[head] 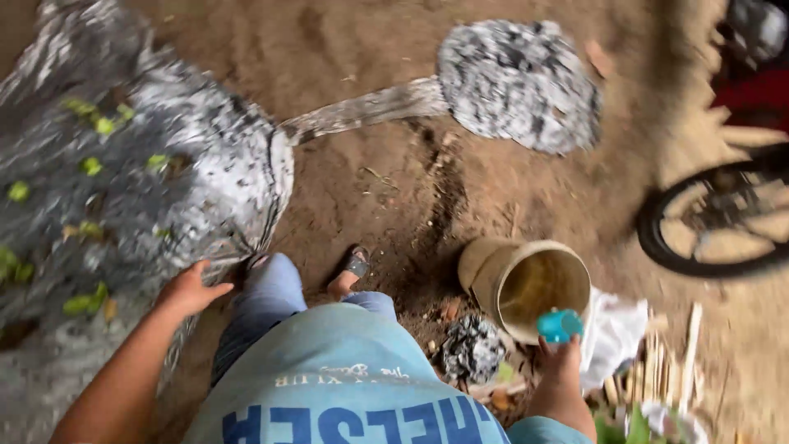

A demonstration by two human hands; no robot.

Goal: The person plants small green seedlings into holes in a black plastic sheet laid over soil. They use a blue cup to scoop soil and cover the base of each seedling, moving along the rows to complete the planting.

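My left hand rests on the edge of a large silvery foil-like sheet spread over the dirt at the left, with small green leaves scattered on it. My right hand holds a small blue round cap or cup just over the rim of a tan bucket lying tilted on the ground. I am crouched, with my knees and one sandalled foot between the two hands.
A second crumpled silver patch lies at the top, joined to the big sheet by a twisted strip. A bicycle wheel stands at the right. White cloth, wooden sticks and a small crumpled foil lump lie near the bucket.
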